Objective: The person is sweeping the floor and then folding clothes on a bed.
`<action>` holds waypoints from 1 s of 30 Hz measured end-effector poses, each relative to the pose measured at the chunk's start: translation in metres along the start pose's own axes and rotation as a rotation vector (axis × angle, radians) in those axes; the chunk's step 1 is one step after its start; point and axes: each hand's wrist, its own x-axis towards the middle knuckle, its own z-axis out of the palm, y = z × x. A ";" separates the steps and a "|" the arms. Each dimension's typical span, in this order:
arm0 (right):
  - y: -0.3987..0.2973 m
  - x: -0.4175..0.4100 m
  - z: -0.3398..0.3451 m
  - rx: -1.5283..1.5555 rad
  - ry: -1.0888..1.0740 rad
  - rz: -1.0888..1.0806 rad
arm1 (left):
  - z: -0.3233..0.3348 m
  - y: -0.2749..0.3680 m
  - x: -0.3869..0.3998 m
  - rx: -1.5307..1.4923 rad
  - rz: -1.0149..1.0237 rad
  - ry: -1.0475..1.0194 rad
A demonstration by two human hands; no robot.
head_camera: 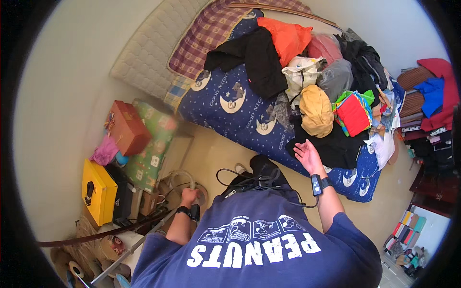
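My right hand (308,155) is held palm up with its fingers apart and nothing in it. It hovers by the near edge of the bed, close to a black garment (338,147) spread there. Beyond that garment lie a bundled tan cloth (316,111) and a folded red cloth (354,114) with multicoloured edges. Down at my left side, my left hand (189,196) has its fingers curled. A pale curved tube (182,173) shows just past it, and whether the fingers grip that tube is unclear.
The bed's blue sheet (201,104) carries a black jacket (264,64), an orange plastic bag (286,37) and a white bag (301,73). A red-brown box (129,127) and a yellow box (99,192) stand at left. Clothes piles (432,108) fill shelves at right. A cable (230,172) loops at my waist.
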 end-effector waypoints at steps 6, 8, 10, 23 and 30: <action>-0.026 0.062 0.039 -0.279 -0.005 -0.011 | -0.002 0.031 0.013 -0.488 -0.098 0.061; -0.033 0.093 0.040 -0.264 -0.068 0.082 | -0.020 0.057 0.017 -0.330 -0.102 0.015; -0.037 0.114 0.062 -0.355 -0.116 0.095 | -0.032 0.073 0.020 -0.050 -0.084 -0.024; -0.057 0.154 0.080 -0.724 -0.119 0.245 | -0.068 0.179 0.017 -0.086 -0.044 -0.010; -0.052 0.159 0.040 -0.595 0.033 0.254 | -0.050 0.091 0.076 -0.534 -0.108 -0.089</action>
